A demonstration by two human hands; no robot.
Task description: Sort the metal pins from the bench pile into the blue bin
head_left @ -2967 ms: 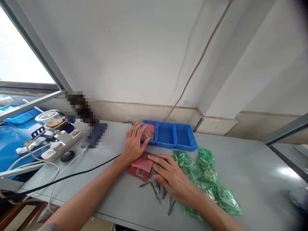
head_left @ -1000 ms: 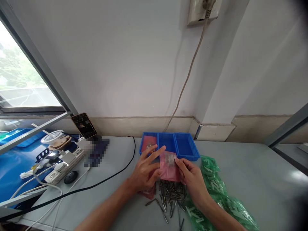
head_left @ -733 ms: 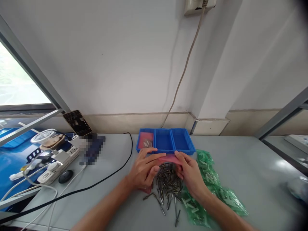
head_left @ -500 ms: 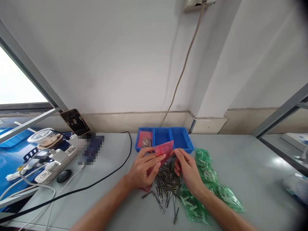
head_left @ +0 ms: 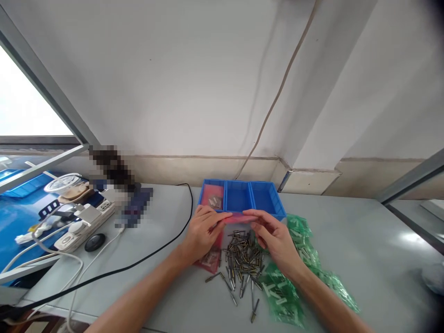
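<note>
Both of my hands hold a flat pink plastic bag (head_left: 237, 217) level just above a pile of small metal pins (head_left: 243, 259) on the grey table (head_left: 364, 249). My left hand (head_left: 203, 231) pinches the bag's left end. My right hand (head_left: 274, 238) pinches its right end. Another pink bag (head_left: 210, 259) with parts inside lies under my left hand. Behind the hands stands a blue three-compartment tray (head_left: 267, 199); its left compartment holds a pink bag (head_left: 212, 199).
Several green bags of parts (head_left: 294, 277) lie to the right of the pins. A black cable (head_left: 145, 259) crosses the table on the left. A white power strip (head_left: 83, 219), a round black object (head_left: 95, 241) and more cables sit at the far left.
The pink bag was lifted with parts inside, then tipped and emptied; the pin pile grew from a few pins to many. The bag is now held flat between both hands.
</note>
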